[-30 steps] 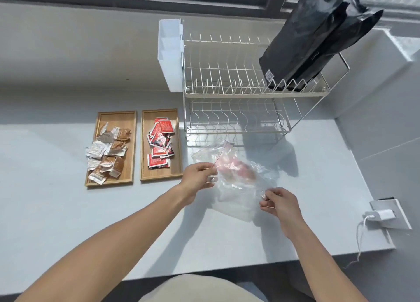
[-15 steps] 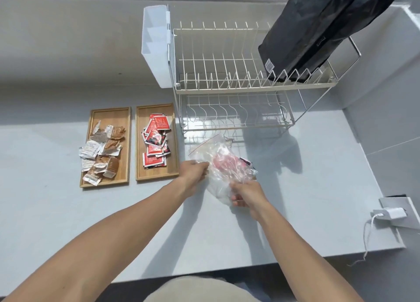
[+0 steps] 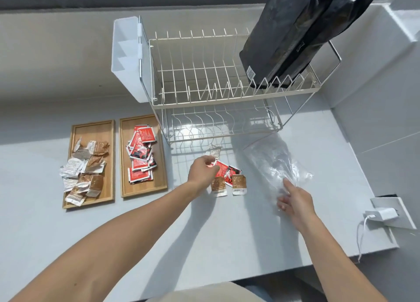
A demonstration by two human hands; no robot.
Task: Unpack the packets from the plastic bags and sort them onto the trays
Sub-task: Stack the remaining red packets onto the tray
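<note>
Loose packets lie on the counter in front of the rack: a red packet [image 3: 228,170], two brown packets [image 3: 218,185] [image 3: 239,184] and a silver one [image 3: 214,151]. My left hand [image 3: 201,172] is curled over the left end of the red packet, fingers pinched on it. The clear plastic bag [image 3: 271,159] lies flat and looks empty to the right. My right hand [image 3: 293,202] is open, its fingertips touching the bag's near end. The left wooden tray [image 3: 93,126] holds brown and silver packets. The right wooden tray [image 3: 143,190] holds red packets.
A two-tier wire dish rack [image 3: 211,97] stands behind the packets, with a white caddy [image 3: 127,58] on its left side and black bags [image 3: 295,33] on its top tier. A wall socket with a white charger [image 3: 381,214] sits at the right. The counter's front edge runs below my arms.
Both hands held the bag with packets inside. Now the packets lie on the counter, the bag lies to the right, and my left hand has dropped onto the red packet.
</note>
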